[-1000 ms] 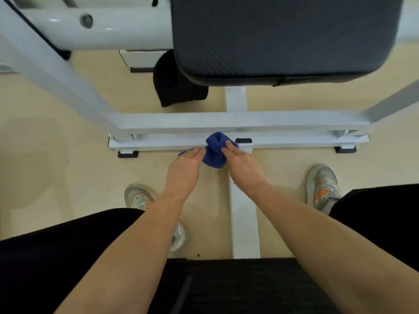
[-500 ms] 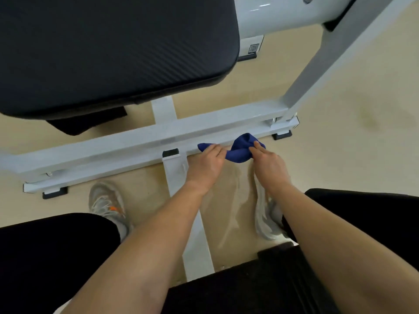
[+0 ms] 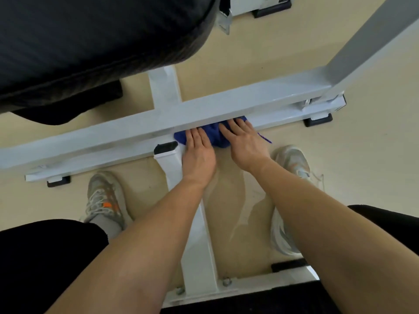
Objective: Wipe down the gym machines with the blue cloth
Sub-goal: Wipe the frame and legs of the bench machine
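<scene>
The black pad fills your view from 9 to 12 o'clock and hangs over the white frame. Under it lies the beige floor. The crossbar of the frame runs from 8 o'clock up to 2 o'clock, and a lower rail lies just beside it on your side. From the middle, a beam goes down toward 6 o'clock, and your left forearm crosses over it.

Your left shoe stands at 8 o'clock. Your right shoe is at 3 o'clock, partly hidden behind your right forearm.

Your left hand lies flat with straight fingers close together, and it presses on the left part of the cloth. Your right hand is also released and flat, fingers a little spread, on the right part.

The blue cloth is bunched on the rail, touching the near edge of the crossbar, near the middle of your view. The black cap of the beam is at 8 o'clock of the cloth, just beside it. A thin blue thread sticks out toward 4 o'clock.
</scene>
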`<state>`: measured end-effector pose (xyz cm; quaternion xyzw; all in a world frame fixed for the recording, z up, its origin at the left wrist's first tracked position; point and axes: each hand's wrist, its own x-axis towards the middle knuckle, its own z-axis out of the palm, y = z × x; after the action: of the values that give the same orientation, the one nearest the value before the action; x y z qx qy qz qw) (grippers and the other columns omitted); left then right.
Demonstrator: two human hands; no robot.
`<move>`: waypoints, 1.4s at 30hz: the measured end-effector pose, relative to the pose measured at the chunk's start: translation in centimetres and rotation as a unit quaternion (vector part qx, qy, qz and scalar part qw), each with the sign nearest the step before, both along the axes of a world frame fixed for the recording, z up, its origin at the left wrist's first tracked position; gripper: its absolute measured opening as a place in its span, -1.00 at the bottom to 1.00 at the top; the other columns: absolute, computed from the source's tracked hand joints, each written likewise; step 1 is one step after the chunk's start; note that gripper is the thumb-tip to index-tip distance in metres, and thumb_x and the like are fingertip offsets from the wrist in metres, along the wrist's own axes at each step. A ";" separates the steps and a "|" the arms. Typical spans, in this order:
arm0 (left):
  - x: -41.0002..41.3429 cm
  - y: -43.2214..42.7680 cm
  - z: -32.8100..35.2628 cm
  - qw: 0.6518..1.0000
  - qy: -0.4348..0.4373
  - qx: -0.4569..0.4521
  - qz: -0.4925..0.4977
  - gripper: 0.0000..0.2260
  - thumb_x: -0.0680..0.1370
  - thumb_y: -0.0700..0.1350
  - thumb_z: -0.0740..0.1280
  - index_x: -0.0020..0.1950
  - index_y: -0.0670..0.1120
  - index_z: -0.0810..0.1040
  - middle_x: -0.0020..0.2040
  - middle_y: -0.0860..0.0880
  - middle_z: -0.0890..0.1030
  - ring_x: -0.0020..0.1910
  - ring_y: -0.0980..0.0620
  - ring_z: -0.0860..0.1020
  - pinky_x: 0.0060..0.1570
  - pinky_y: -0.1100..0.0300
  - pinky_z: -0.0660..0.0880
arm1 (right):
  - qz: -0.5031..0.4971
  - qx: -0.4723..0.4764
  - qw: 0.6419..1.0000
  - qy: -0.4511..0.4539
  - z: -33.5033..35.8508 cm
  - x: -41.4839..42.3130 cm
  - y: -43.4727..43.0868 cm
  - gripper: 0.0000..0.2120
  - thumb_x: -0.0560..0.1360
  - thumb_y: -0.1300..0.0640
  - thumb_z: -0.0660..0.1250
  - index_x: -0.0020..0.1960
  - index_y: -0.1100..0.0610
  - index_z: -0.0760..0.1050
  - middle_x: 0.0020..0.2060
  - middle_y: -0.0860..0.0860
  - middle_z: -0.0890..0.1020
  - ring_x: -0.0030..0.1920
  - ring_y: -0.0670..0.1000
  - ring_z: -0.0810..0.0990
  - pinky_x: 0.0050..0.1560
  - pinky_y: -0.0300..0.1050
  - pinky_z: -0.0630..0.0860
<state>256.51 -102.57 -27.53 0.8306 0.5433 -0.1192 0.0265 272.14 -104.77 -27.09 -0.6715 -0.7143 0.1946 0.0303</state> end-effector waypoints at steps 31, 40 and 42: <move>2.2 0.4 0.5 0.980 -0.047 -0.061 0.184 -0.41 0.64 -0.13 0.13 0.56 -0.33 -0.05 0.54 -0.40 0.03 0.54 -0.37 -0.04 0.53 -0.16 -0.10 | 0.084 -0.069 0.993 -0.042 1.6 -0.2 1.4 -0.30 0.57 -0.07 0.02 0.62 0.17 -0.08 0.61 0.07 0.03 0.59 0.11 -0.02 0.58 0.03 -0.07; 0.9 -1.1 0.6 0.996 -0.026 -0.065 0.062 -0.34 0.63 -0.09 0.12 0.57 -0.26 -0.19 0.57 -0.33 -0.13 0.57 -0.27 -0.16 0.53 -0.05 -0.11 | -0.014 -0.085 0.995 -0.059 1.4 0.9 -1.2 -0.27 0.56 0.05 0.08 0.62 0.14 -0.20 0.61 0.07 -0.14 0.60 0.09 -0.14 0.58 0.01 -0.15; 1.1 -0.2 0.6 0.990 -0.017 -0.067 0.119 -0.35 0.64 -0.07 0.11 0.57 -0.30 -0.16 0.57 -0.34 -0.09 0.56 -0.28 -0.15 0.55 -0.07 -0.12 | 0.038 -0.075 0.995 -0.052 1.3 -0.7 -0.2 -0.29 0.57 0.05 0.06 0.62 0.13 -0.19 0.61 0.05 -0.13 0.60 0.07 -0.14 0.58 0.00 -0.16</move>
<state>257.58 -102.80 -26.94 0.7585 0.6283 -0.1373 0.1057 271.43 -105.00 -25.84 -0.6533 -0.7236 0.2134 -0.0644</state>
